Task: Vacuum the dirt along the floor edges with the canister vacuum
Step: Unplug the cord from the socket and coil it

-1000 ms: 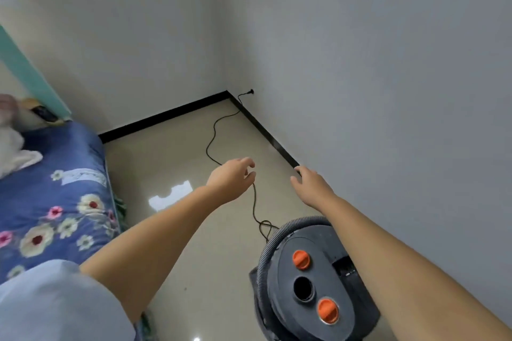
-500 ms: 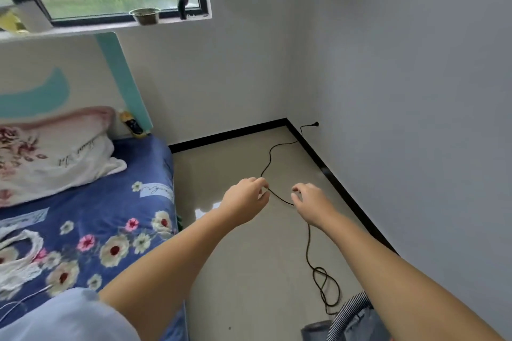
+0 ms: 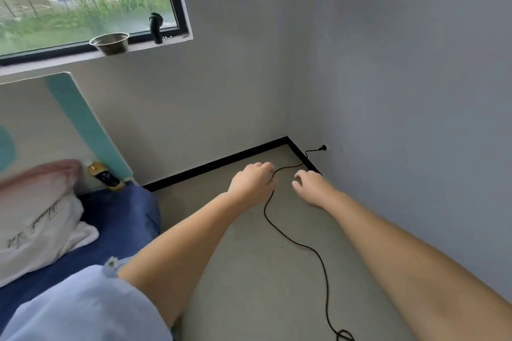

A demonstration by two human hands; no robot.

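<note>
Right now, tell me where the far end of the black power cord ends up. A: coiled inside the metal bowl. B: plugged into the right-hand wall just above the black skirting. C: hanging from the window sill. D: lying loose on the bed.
B: the power cord runs across the floor, past the left hand, and up to a plug seated in the right-hand wall just above the skirting.
</note>
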